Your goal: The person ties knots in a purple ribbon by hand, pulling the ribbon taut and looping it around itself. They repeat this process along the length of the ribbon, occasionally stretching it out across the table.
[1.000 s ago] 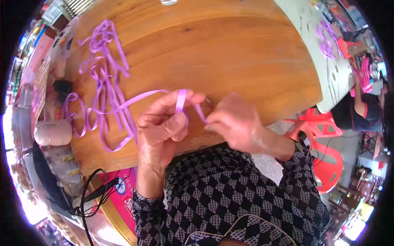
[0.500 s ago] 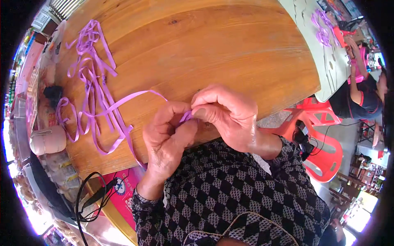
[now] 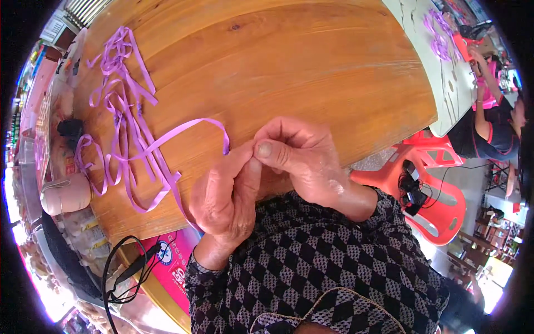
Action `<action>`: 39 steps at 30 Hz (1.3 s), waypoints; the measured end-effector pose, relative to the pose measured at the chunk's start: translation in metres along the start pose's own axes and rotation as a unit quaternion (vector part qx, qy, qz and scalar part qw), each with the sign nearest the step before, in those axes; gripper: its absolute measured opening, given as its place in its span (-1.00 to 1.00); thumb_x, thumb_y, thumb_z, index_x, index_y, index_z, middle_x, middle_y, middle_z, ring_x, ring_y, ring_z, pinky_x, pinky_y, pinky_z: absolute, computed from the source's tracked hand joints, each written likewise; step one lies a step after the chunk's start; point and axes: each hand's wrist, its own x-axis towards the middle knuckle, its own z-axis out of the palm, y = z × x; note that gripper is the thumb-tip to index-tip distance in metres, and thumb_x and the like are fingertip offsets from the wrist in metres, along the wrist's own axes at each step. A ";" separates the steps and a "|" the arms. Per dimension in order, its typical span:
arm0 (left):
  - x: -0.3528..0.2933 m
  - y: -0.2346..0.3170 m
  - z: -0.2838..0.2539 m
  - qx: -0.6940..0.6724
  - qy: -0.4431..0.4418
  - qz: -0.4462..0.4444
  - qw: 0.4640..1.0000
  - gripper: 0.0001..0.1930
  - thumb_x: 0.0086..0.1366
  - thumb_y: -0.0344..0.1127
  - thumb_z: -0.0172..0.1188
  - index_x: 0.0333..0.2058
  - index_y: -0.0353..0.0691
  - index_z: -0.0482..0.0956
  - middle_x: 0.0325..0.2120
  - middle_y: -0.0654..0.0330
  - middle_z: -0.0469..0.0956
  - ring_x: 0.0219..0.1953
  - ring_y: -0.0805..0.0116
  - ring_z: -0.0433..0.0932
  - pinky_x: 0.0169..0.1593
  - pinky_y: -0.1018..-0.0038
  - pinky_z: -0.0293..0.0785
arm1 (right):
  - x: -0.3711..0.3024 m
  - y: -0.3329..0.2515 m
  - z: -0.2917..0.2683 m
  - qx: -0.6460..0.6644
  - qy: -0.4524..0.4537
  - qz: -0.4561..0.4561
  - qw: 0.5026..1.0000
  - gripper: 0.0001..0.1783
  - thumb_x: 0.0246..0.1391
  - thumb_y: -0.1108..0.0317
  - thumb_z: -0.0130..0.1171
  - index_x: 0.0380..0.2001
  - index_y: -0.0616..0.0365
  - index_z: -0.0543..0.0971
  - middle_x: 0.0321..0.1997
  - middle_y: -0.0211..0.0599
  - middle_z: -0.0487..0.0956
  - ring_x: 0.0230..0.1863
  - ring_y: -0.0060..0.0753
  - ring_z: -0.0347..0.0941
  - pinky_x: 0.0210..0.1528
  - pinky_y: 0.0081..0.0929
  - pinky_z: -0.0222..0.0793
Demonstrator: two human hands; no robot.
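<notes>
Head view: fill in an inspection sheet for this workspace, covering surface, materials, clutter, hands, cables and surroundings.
Surface: wooden table, brown, grain and a knot visible.
Materials: purple ribbon in loose loops on the table's left; one length arcs toward the left hand.
Clutter: pink object and black object by the table's left edge; exact kinds unclear.
Hands: left and right hand meet at the fingertips; anything pinched there is hidden.
Cables: black cable looped at lower left; black wiring on a red chair.
Surroundings: at right, a pale table with more ribbon, and another person beside it.
</notes>
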 end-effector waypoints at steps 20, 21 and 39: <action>0.025 -0.003 -0.024 -0.429 -0.213 -0.495 0.725 -0.88 -0.01 -0.42 0.11 -0.48 -0.35 0.48 -0.71 0.19 0.47 -0.73 0.61 0.26 -0.65 0.71 0.10 | -0.012 -0.009 0.000 -0.126 0.003 -0.093 0.988 -0.85 -0.06 0.64 0.12 -0.37 0.28 0.42 -0.38 -0.38 0.46 -0.29 -0.62 0.40 -0.22 -0.66 0.36; 0.023 -0.004 -0.023 -0.429 -0.214 -0.491 0.727 -0.88 -0.02 -0.42 0.12 -0.51 -0.37 0.49 -0.71 0.17 0.47 -0.74 0.61 0.26 -0.66 0.71 0.11 | -0.012 -0.009 -0.001 -0.136 -0.009 -0.106 0.985 -0.85 -0.06 0.64 0.13 -0.37 0.28 0.43 -0.38 -0.38 0.46 -0.29 -0.63 0.40 -0.22 -0.66 0.36; 0.013 0.004 -0.015 -0.281 -0.133 -0.385 0.869 -0.85 0.15 -0.41 0.14 -0.34 -0.38 0.51 -0.55 0.34 0.46 -0.54 0.67 0.31 -0.49 0.73 0.19 | -0.010 -0.004 -0.007 -0.272 0.035 -0.145 0.951 -0.91 -0.04 0.61 0.11 -0.44 0.24 0.43 -0.38 -0.35 0.44 -0.31 -0.58 0.37 -0.23 -0.66 0.31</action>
